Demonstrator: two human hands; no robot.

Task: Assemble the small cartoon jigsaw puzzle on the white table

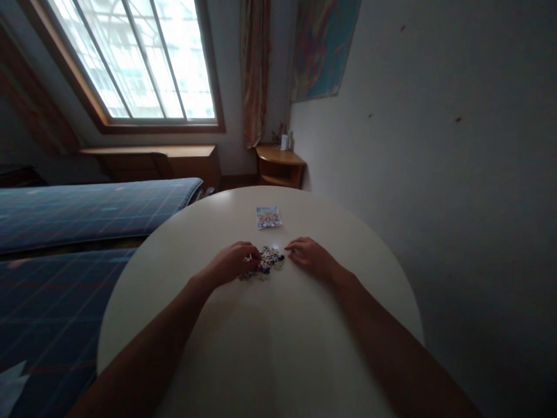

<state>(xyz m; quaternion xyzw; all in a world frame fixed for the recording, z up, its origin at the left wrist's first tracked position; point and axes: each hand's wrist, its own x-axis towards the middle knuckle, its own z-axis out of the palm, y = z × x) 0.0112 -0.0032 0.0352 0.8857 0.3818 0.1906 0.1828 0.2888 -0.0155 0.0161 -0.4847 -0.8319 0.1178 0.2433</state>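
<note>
A small heap of jigsaw puzzle pieces (270, 258), mostly pale with some dark blue ones, lies on the round white table (278, 337). My left hand (237, 259) reaches into its left side with the fingers curled, and a few whitish pieces show between thumb and fingers. At the heap's right edge, my right hand (307, 255) rests low over the table, fingers drawn together and pointing at the pieces. Whatever its fingertips hold, if anything, is too small to make out. Beyond the heap lies a small square picture packet (268, 217), printed in blue and other colours.
On the left stand beds with blue plaid covers (87, 212), close to the table's edge. A plain wall (456, 191) runs along the right. At the back are a wooden corner shelf (278, 154), a long desk (183, 152) and a bright window (143, 58).
</note>
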